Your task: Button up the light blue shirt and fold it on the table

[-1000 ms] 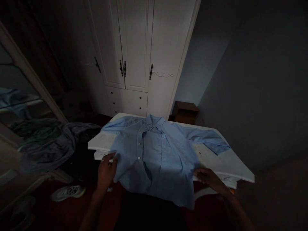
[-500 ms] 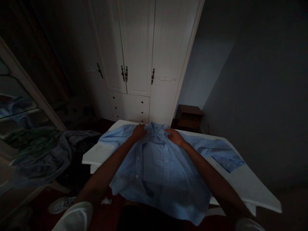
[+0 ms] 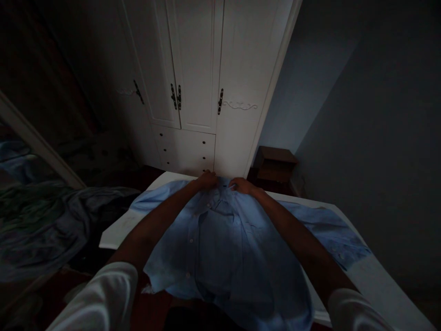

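Note:
A light blue button-up shirt [image 3: 220,243] lies front up and unbuttoned over a white table, its hem hanging off the near edge. Its sleeves spread out to the left and right. My left hand [image 3: 207,180] is closed on the left side of the collar. On the collar's other side, my right hand [image 3: 240,185] grips the fabric with bent fingers. Between the hands a small dark label shows inside the neck.
The white table [image 3: 117,230] stands before a white wardrobe [image 3: 196,69] with dark handles. Left of it is a heap of grey and green clothes [image 3: 65,230]. A small brown cabinet [image 3: 277,161] sits by the right wall.
Both hands have moved closer together at the collar, and its standing V opening has flattened. The view has tilted and come nearer, so the shirt looks larger.

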`<state>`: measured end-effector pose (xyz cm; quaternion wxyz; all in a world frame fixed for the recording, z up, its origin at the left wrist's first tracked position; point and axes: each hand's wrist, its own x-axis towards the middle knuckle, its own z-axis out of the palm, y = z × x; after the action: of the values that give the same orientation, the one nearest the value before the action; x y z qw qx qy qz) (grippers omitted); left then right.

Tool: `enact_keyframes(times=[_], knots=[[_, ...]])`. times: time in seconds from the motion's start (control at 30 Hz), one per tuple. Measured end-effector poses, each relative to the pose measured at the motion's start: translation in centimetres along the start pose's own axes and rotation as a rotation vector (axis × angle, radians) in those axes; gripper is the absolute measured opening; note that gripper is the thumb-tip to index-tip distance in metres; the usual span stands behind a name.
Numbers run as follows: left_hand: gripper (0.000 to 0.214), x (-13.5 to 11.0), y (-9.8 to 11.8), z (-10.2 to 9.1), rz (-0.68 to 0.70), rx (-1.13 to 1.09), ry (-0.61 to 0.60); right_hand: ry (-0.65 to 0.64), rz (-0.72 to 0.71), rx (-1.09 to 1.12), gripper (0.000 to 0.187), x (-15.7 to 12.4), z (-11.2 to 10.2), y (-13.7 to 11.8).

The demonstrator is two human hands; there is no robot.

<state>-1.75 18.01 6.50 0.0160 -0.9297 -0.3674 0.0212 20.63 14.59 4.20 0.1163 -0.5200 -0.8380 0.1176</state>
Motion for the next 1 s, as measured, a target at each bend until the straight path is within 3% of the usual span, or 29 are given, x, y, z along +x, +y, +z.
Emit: enact_keyframes(times=[0.13, 0.23, 0.33, 0.53, 0.73, 0.87, 1.0], knots=[[0.029, 1.6, -0.4, -0.5, -0.215, -0.018, 0.161, 0.127, 0.21, -0.005, 0.026, 1.0, 0.0, 1.1], [0.037, 2.2, 0.4, 0.5, -0.393, -0.019, 0.242, 0.21, 0.367, -0.035, 0.028, 1.4, 1.2, 1.0], [0.035, 2.1, 1.5, 1.8, -0.445, -0.018, 0.28, 0.233, 0.43, -0.063, 0.027, 1.5, 2.6, 0.3], [0.039, 1.0, 2.0, 1.8, -0.306, -0.013, 0.302, 0.213, 0.341, -0.108, 0.043, 0.0, 3.0, -1.2], [0.042, 0.6, 1.1, 1.6, 0.016, 0.008, 0.091, 0.108, 0.121, -0.17, 0.054, -1.7, 2.3, -3.4], [0.036, 1.6, 1.9, 1.9, 0.043, 0.051, -0.026, 0.028, 0.078, -0.226, 0.048, -1.3, 2.1, -4.0], [0.033, 3.0, 2.3, 1.1, 0.02, 0.062, -0.051, -0.005, 0.101, -0.253, 0.044, -0.7, 2.1, -3.6]])
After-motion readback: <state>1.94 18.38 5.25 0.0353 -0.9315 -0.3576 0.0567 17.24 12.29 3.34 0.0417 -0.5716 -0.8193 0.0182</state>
